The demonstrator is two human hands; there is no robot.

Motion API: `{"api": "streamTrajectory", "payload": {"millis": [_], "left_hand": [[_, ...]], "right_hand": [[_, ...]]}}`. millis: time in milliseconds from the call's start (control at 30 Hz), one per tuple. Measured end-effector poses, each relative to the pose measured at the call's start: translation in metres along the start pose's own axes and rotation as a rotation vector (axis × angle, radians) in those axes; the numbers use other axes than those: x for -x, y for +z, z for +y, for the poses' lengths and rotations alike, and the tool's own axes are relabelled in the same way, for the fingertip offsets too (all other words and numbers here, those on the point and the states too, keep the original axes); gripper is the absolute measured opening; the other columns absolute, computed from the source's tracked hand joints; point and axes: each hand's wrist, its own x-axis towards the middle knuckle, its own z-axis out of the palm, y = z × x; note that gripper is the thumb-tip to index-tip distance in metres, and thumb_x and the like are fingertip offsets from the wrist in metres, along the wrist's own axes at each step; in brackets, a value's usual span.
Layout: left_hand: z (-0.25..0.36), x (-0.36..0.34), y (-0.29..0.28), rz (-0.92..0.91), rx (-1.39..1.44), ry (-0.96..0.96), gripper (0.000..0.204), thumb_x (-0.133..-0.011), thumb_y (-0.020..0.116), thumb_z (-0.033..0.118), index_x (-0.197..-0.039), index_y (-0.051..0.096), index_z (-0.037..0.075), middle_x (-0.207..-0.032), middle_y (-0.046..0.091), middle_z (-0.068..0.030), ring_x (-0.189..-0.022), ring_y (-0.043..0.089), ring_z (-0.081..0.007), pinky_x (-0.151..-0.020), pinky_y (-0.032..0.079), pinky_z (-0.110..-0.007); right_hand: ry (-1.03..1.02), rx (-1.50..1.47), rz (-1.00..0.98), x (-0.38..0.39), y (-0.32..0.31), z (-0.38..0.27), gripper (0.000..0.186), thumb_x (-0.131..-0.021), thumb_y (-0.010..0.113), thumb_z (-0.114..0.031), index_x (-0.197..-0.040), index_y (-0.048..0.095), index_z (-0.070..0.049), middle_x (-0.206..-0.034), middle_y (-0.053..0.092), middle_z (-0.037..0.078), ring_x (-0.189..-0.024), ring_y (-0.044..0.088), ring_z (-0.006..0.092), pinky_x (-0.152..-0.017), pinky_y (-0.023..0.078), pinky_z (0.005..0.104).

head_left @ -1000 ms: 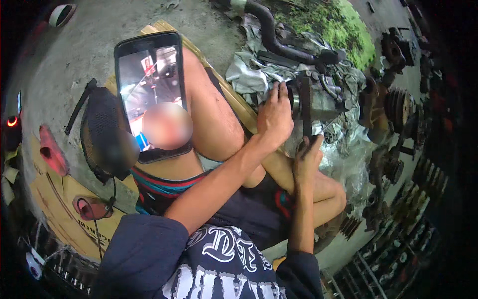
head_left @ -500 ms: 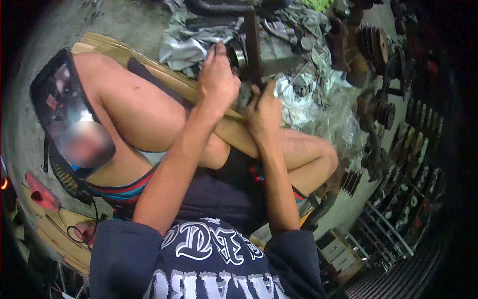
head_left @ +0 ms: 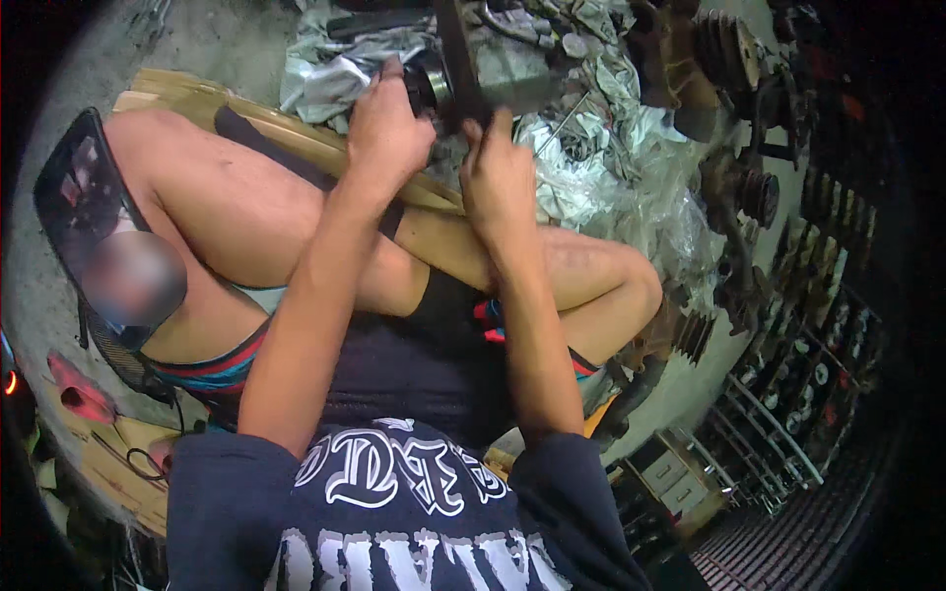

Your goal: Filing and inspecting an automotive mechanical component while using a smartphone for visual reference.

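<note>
Grey concrete floor (head_left: 212,44) spreads under everything, with brown cardboard (head_left: 182,87) lying left of a metal bar (head_left: 455,54). Nearest, on the person's side of the bar, is a dark shirt (head_left: 236,502) with white lettering. A phone (head_left: 71,192) rests at the left thigh, well left of the bar. The right hand (head_left: 500,187) has its grip closed on the bar's near end. Clear plastic wrap (head_left: 660,202) lies to the bar's right. The left hand (head_left: 386,138) is left of the bar, fingers against a black and silver cylinder (head_left: 439,87); whether its grip closes around that, I cannot tell. The cylinder sits just beside the bar. Right of the bar is a grey metal block (head_left: 517,79). Farther right stands a ribbed pulley (head_left: 731,49).
</note>
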Motion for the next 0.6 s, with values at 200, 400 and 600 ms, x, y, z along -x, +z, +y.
{"api": "streamTrajectory", "payload": {"millis": [200,400,600], "left_hand": [[0.003,0.004,0.009,-0.002,0.045,-0.083,0.08,-0.077,0.066,0.001,-0.15,0.035,-0.005,-0.119,0.064,-0.0333,-0.112,0.063,-0.0478,-0.099,0.05,-0.051],[-0.009,-0.001,-0.004,-0.015,0.041,-0.086,0.078,-0.079,0.069,0.005,-0.147,0.034,-0.002,-0.107,0.068,-0.0343,-0.104,0.065,-0.0506,-0.094,0.052,-0.053],[0.003,0.003,0.011,0.045,0.007,-0.067,0.081,-0.078,0.068,0.004,-0.149,0.031,-0.004,-0.108,0.067,-0.0352,-0.106,0.065,-0.0502,-0.096,0.052,-0.053]], "right_hand": [[0.113,-0.051,-0.113,0.021,-0.001,0.027,0.027,-0.099,0.058,-0.021,-0.11,0.051,0.002,-0.074,0.064,0.033,-0.075,0.064,0.054,-0.066,0.048,0.0629],[0.049,0.001,0.002,0.017,-0.001,-0.002,0.025,-0.097,0.06,-0.017,-0.11,0.051,0.002,-0.077,0.065,0.034,-0.077,0.064,0.0543,-0.066,0.046,0.0639],[0.05,0.034,-0.002,0.019,-0.001,0.014,0.022,-0.098,0.058,-0.017,-0.108,0.05,0.001,-0.073,0.063,0.033,-0.075,0.063,0.055,-0.065,0.045,0.0632]]}}
